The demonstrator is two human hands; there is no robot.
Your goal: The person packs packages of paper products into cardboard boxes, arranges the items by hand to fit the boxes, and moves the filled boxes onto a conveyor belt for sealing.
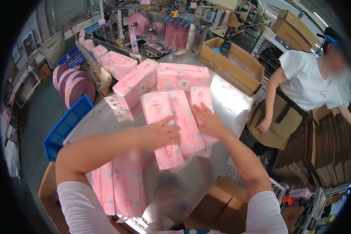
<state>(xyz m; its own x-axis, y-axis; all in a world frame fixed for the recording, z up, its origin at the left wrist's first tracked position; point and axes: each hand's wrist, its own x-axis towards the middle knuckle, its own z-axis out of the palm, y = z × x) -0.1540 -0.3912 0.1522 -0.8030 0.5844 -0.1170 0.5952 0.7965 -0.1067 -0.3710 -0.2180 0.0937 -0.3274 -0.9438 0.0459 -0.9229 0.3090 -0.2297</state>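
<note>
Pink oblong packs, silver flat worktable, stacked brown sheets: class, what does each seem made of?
Pink oblong packs: probably glossy plastic film, translucent at some edges.
Silver flat worktable: likely smooth metal, showing bright glare.
Stacked brown sheets: seemingly matte cardboard, thin-edged.

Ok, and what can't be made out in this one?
All in the head view:
Left hand: palm hidden behind its own back.
Middle packs: some print blurred, likely by motion.
Near packs: far ends partly hidden by the left forearm.
Co-worker: one hand lost at the dark right rim.
Front box: cut off by the lower edge.
</note>
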